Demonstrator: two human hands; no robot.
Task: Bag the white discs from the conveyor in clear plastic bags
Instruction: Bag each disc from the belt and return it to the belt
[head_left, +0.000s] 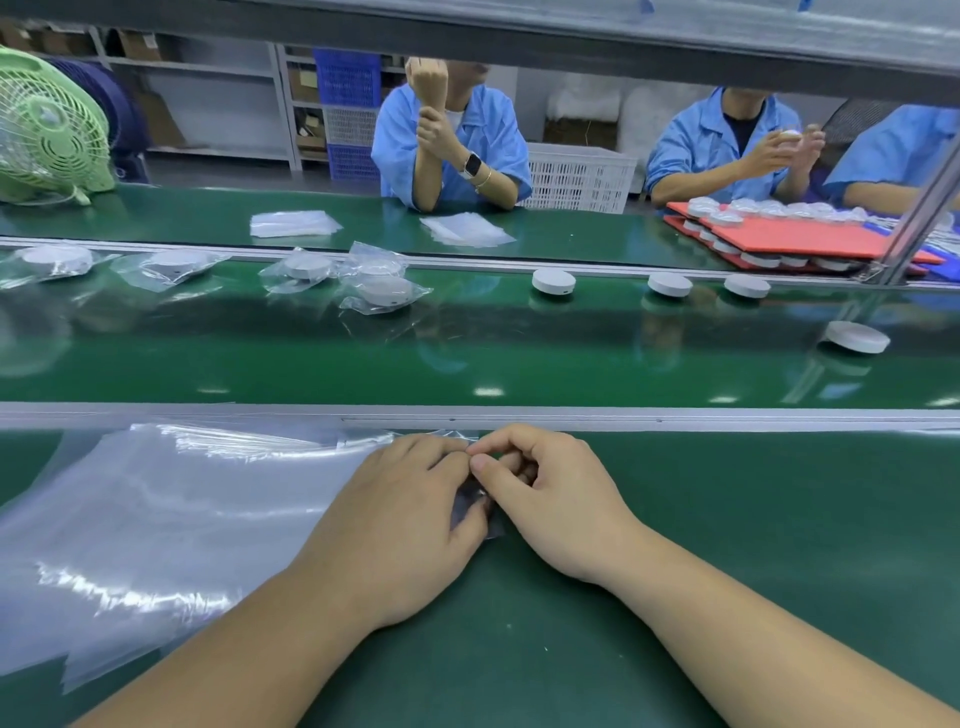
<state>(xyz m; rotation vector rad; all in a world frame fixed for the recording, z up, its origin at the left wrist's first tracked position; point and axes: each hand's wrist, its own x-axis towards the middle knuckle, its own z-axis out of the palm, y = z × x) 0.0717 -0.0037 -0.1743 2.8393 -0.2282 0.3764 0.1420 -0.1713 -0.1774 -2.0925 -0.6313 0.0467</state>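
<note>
- Two hands meet in the middle of the near green bench (779, 545). The left hand (410, 519) and right hand (550, 499) are knuckle to knuckle, fingers curled, and both are pinching the edge of one clear bag (475, 512). Only a small dark crinkle of it shows between the thumbs.
- Left of the left hand, the stack of clear bags (156, 519) fans out flat. It touches that hand and runs out to the left edge of view, so that side's pretty crowded.
- Right of the right hand it's plain green mat all the way out, loads of room there.
- Just past the fingertips runs a metal rail (623, 418), the border between bench and conveyor belt (467, 364). The stack's far corner reaches right up to it.
- Nearest loose disc (857, 336) sits on the belt far off to the right of the right hand, well apart from both.
- Three more white discs (670, 284) line the belt's far edge, beyond and right of the right hand, spaced apart.
- Beyond and left of the left hand are the bagged discs (382, 288), strung along that same far edge. The two closest to the middle are touching.
- Past the belt are two small bag piles (293, 223), red trays (810, 239) of discs off to the right, people in blue coats (452, 140), and a green fan (49, 124) far left.
</note>
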